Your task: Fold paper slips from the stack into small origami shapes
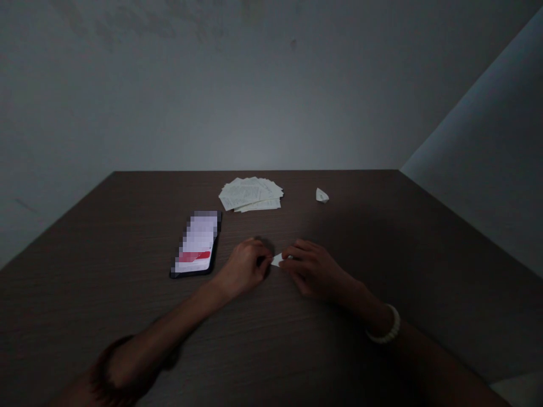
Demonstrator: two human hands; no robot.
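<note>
Between my hands, low over the table, is a small piece of white paper [277, 260], mostly covered by fingers. My left hand [249, 263] pinches its left corner between thumb and fingertips. From the other side, the curled fingers of my right hand [313, 268] close on its right part. How the paper is folded underneath cannot be made out. To the left of my left hand lies a phone [197, 243] with its screen lit and partly pixelated.
A fanned pile of printed paper sheets [252, 194] lies toward the back of the dark wooden table [127, 237]. To its right sits a small folded white paper piece [322, 195]. A grey wall [254, 85] rises behind the table, and another wall [500, 135] stands at the right.
</note>
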